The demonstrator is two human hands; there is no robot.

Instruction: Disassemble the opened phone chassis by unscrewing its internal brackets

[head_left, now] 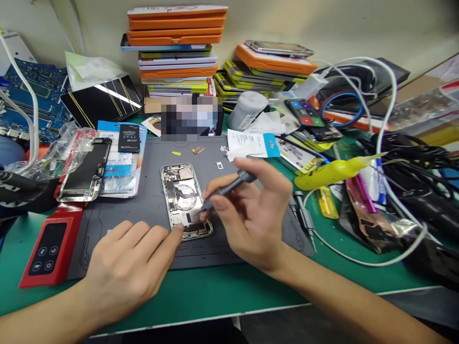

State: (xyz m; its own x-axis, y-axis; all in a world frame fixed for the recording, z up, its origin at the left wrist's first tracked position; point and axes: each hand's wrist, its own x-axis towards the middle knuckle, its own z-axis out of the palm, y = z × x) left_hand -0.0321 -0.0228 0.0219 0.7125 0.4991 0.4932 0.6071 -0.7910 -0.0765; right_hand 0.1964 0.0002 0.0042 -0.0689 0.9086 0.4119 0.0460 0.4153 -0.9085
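An opened smartphone (186, 197) lies on the dark grey work mat (143, 157), its back housing, circuit parts and a round coil area exposed. My left hand (131, 265) is closed, fingers curled, with its fingertips on the phone's lower left edge. In my right hand (251, 210) is a dark slim screwdriver (229, 186), slanted, its lower end over the phone's lower right part. The index finger rests near the tool's top end. Whether the tip touches a screw cannot be made out. A small SIM tray (219, 166) lies beyond the phone.
A detached phone screen (88, 169) and a battery (129, 138) lie at the left, near a red device (48, 243). Orange boxes (175, 36) are stacked at the back. On the right are a yellow bottle (330, 173), more screwdrivers (304, 217) and a white cable (358, 263).
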